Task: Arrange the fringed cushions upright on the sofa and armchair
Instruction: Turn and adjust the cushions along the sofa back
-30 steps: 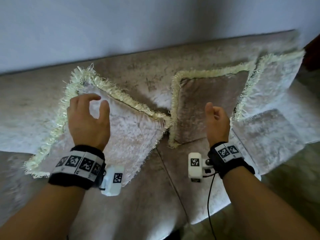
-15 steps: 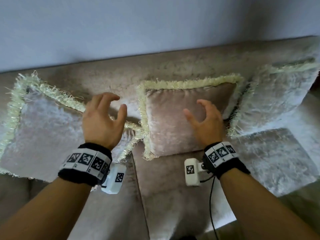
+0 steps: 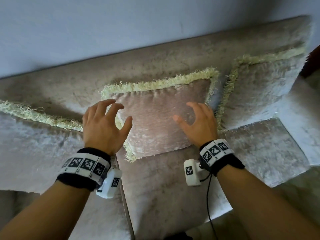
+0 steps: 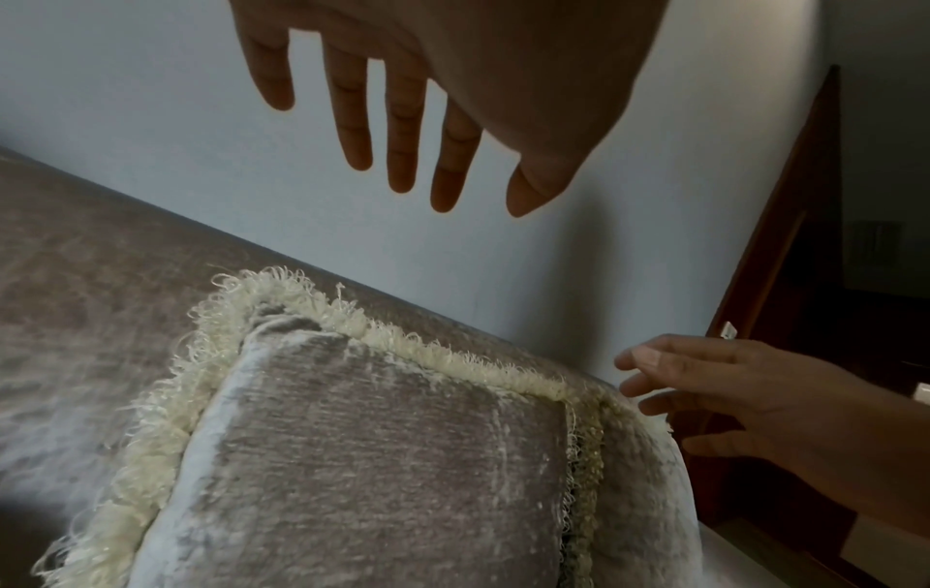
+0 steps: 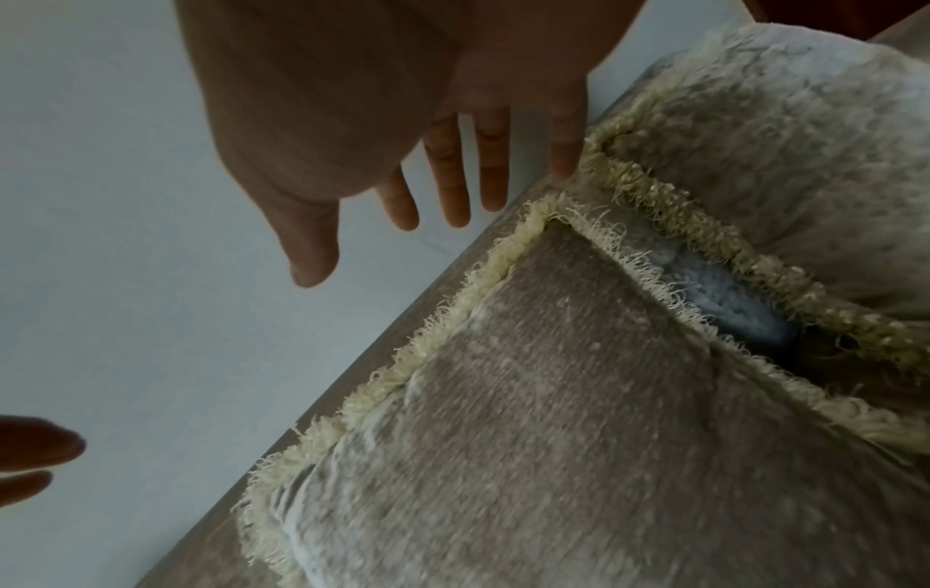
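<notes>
1. Against the sofa backrest: middle cushion propped near upright, cream fringe along top and sides, lower edge on the seat, slightly skewed.
2. Left of it: left cushion, leaning flatter and tilted, one fringed edge running up toward the middle one. Right of it: right cushion, standing against the backrest in the corner by the armrest, its fringe just beside the middle cushion's.
3. Changed over the last second: view swung rightward, away from the left cushion and onto the middle one; both hands carried across with it, from spread on either side of the gap to bracketing the middle cushion.
4. Left hand: fingers spread and lightly bent, poised over the cushion's left fringe, holding nothing; wrist view shows clear air between fingertips and fabric.
5. Right hand: likewise splayed and empty, hovering at the cushion's right edge, beside the neighbour's fringe.
6. Reading for the task: left cushion apparently released, attention now on squaring the middle one. Likely next: a grip on both side edges, then a lift or nudge to straighten. Armchair not in view.
</notes>
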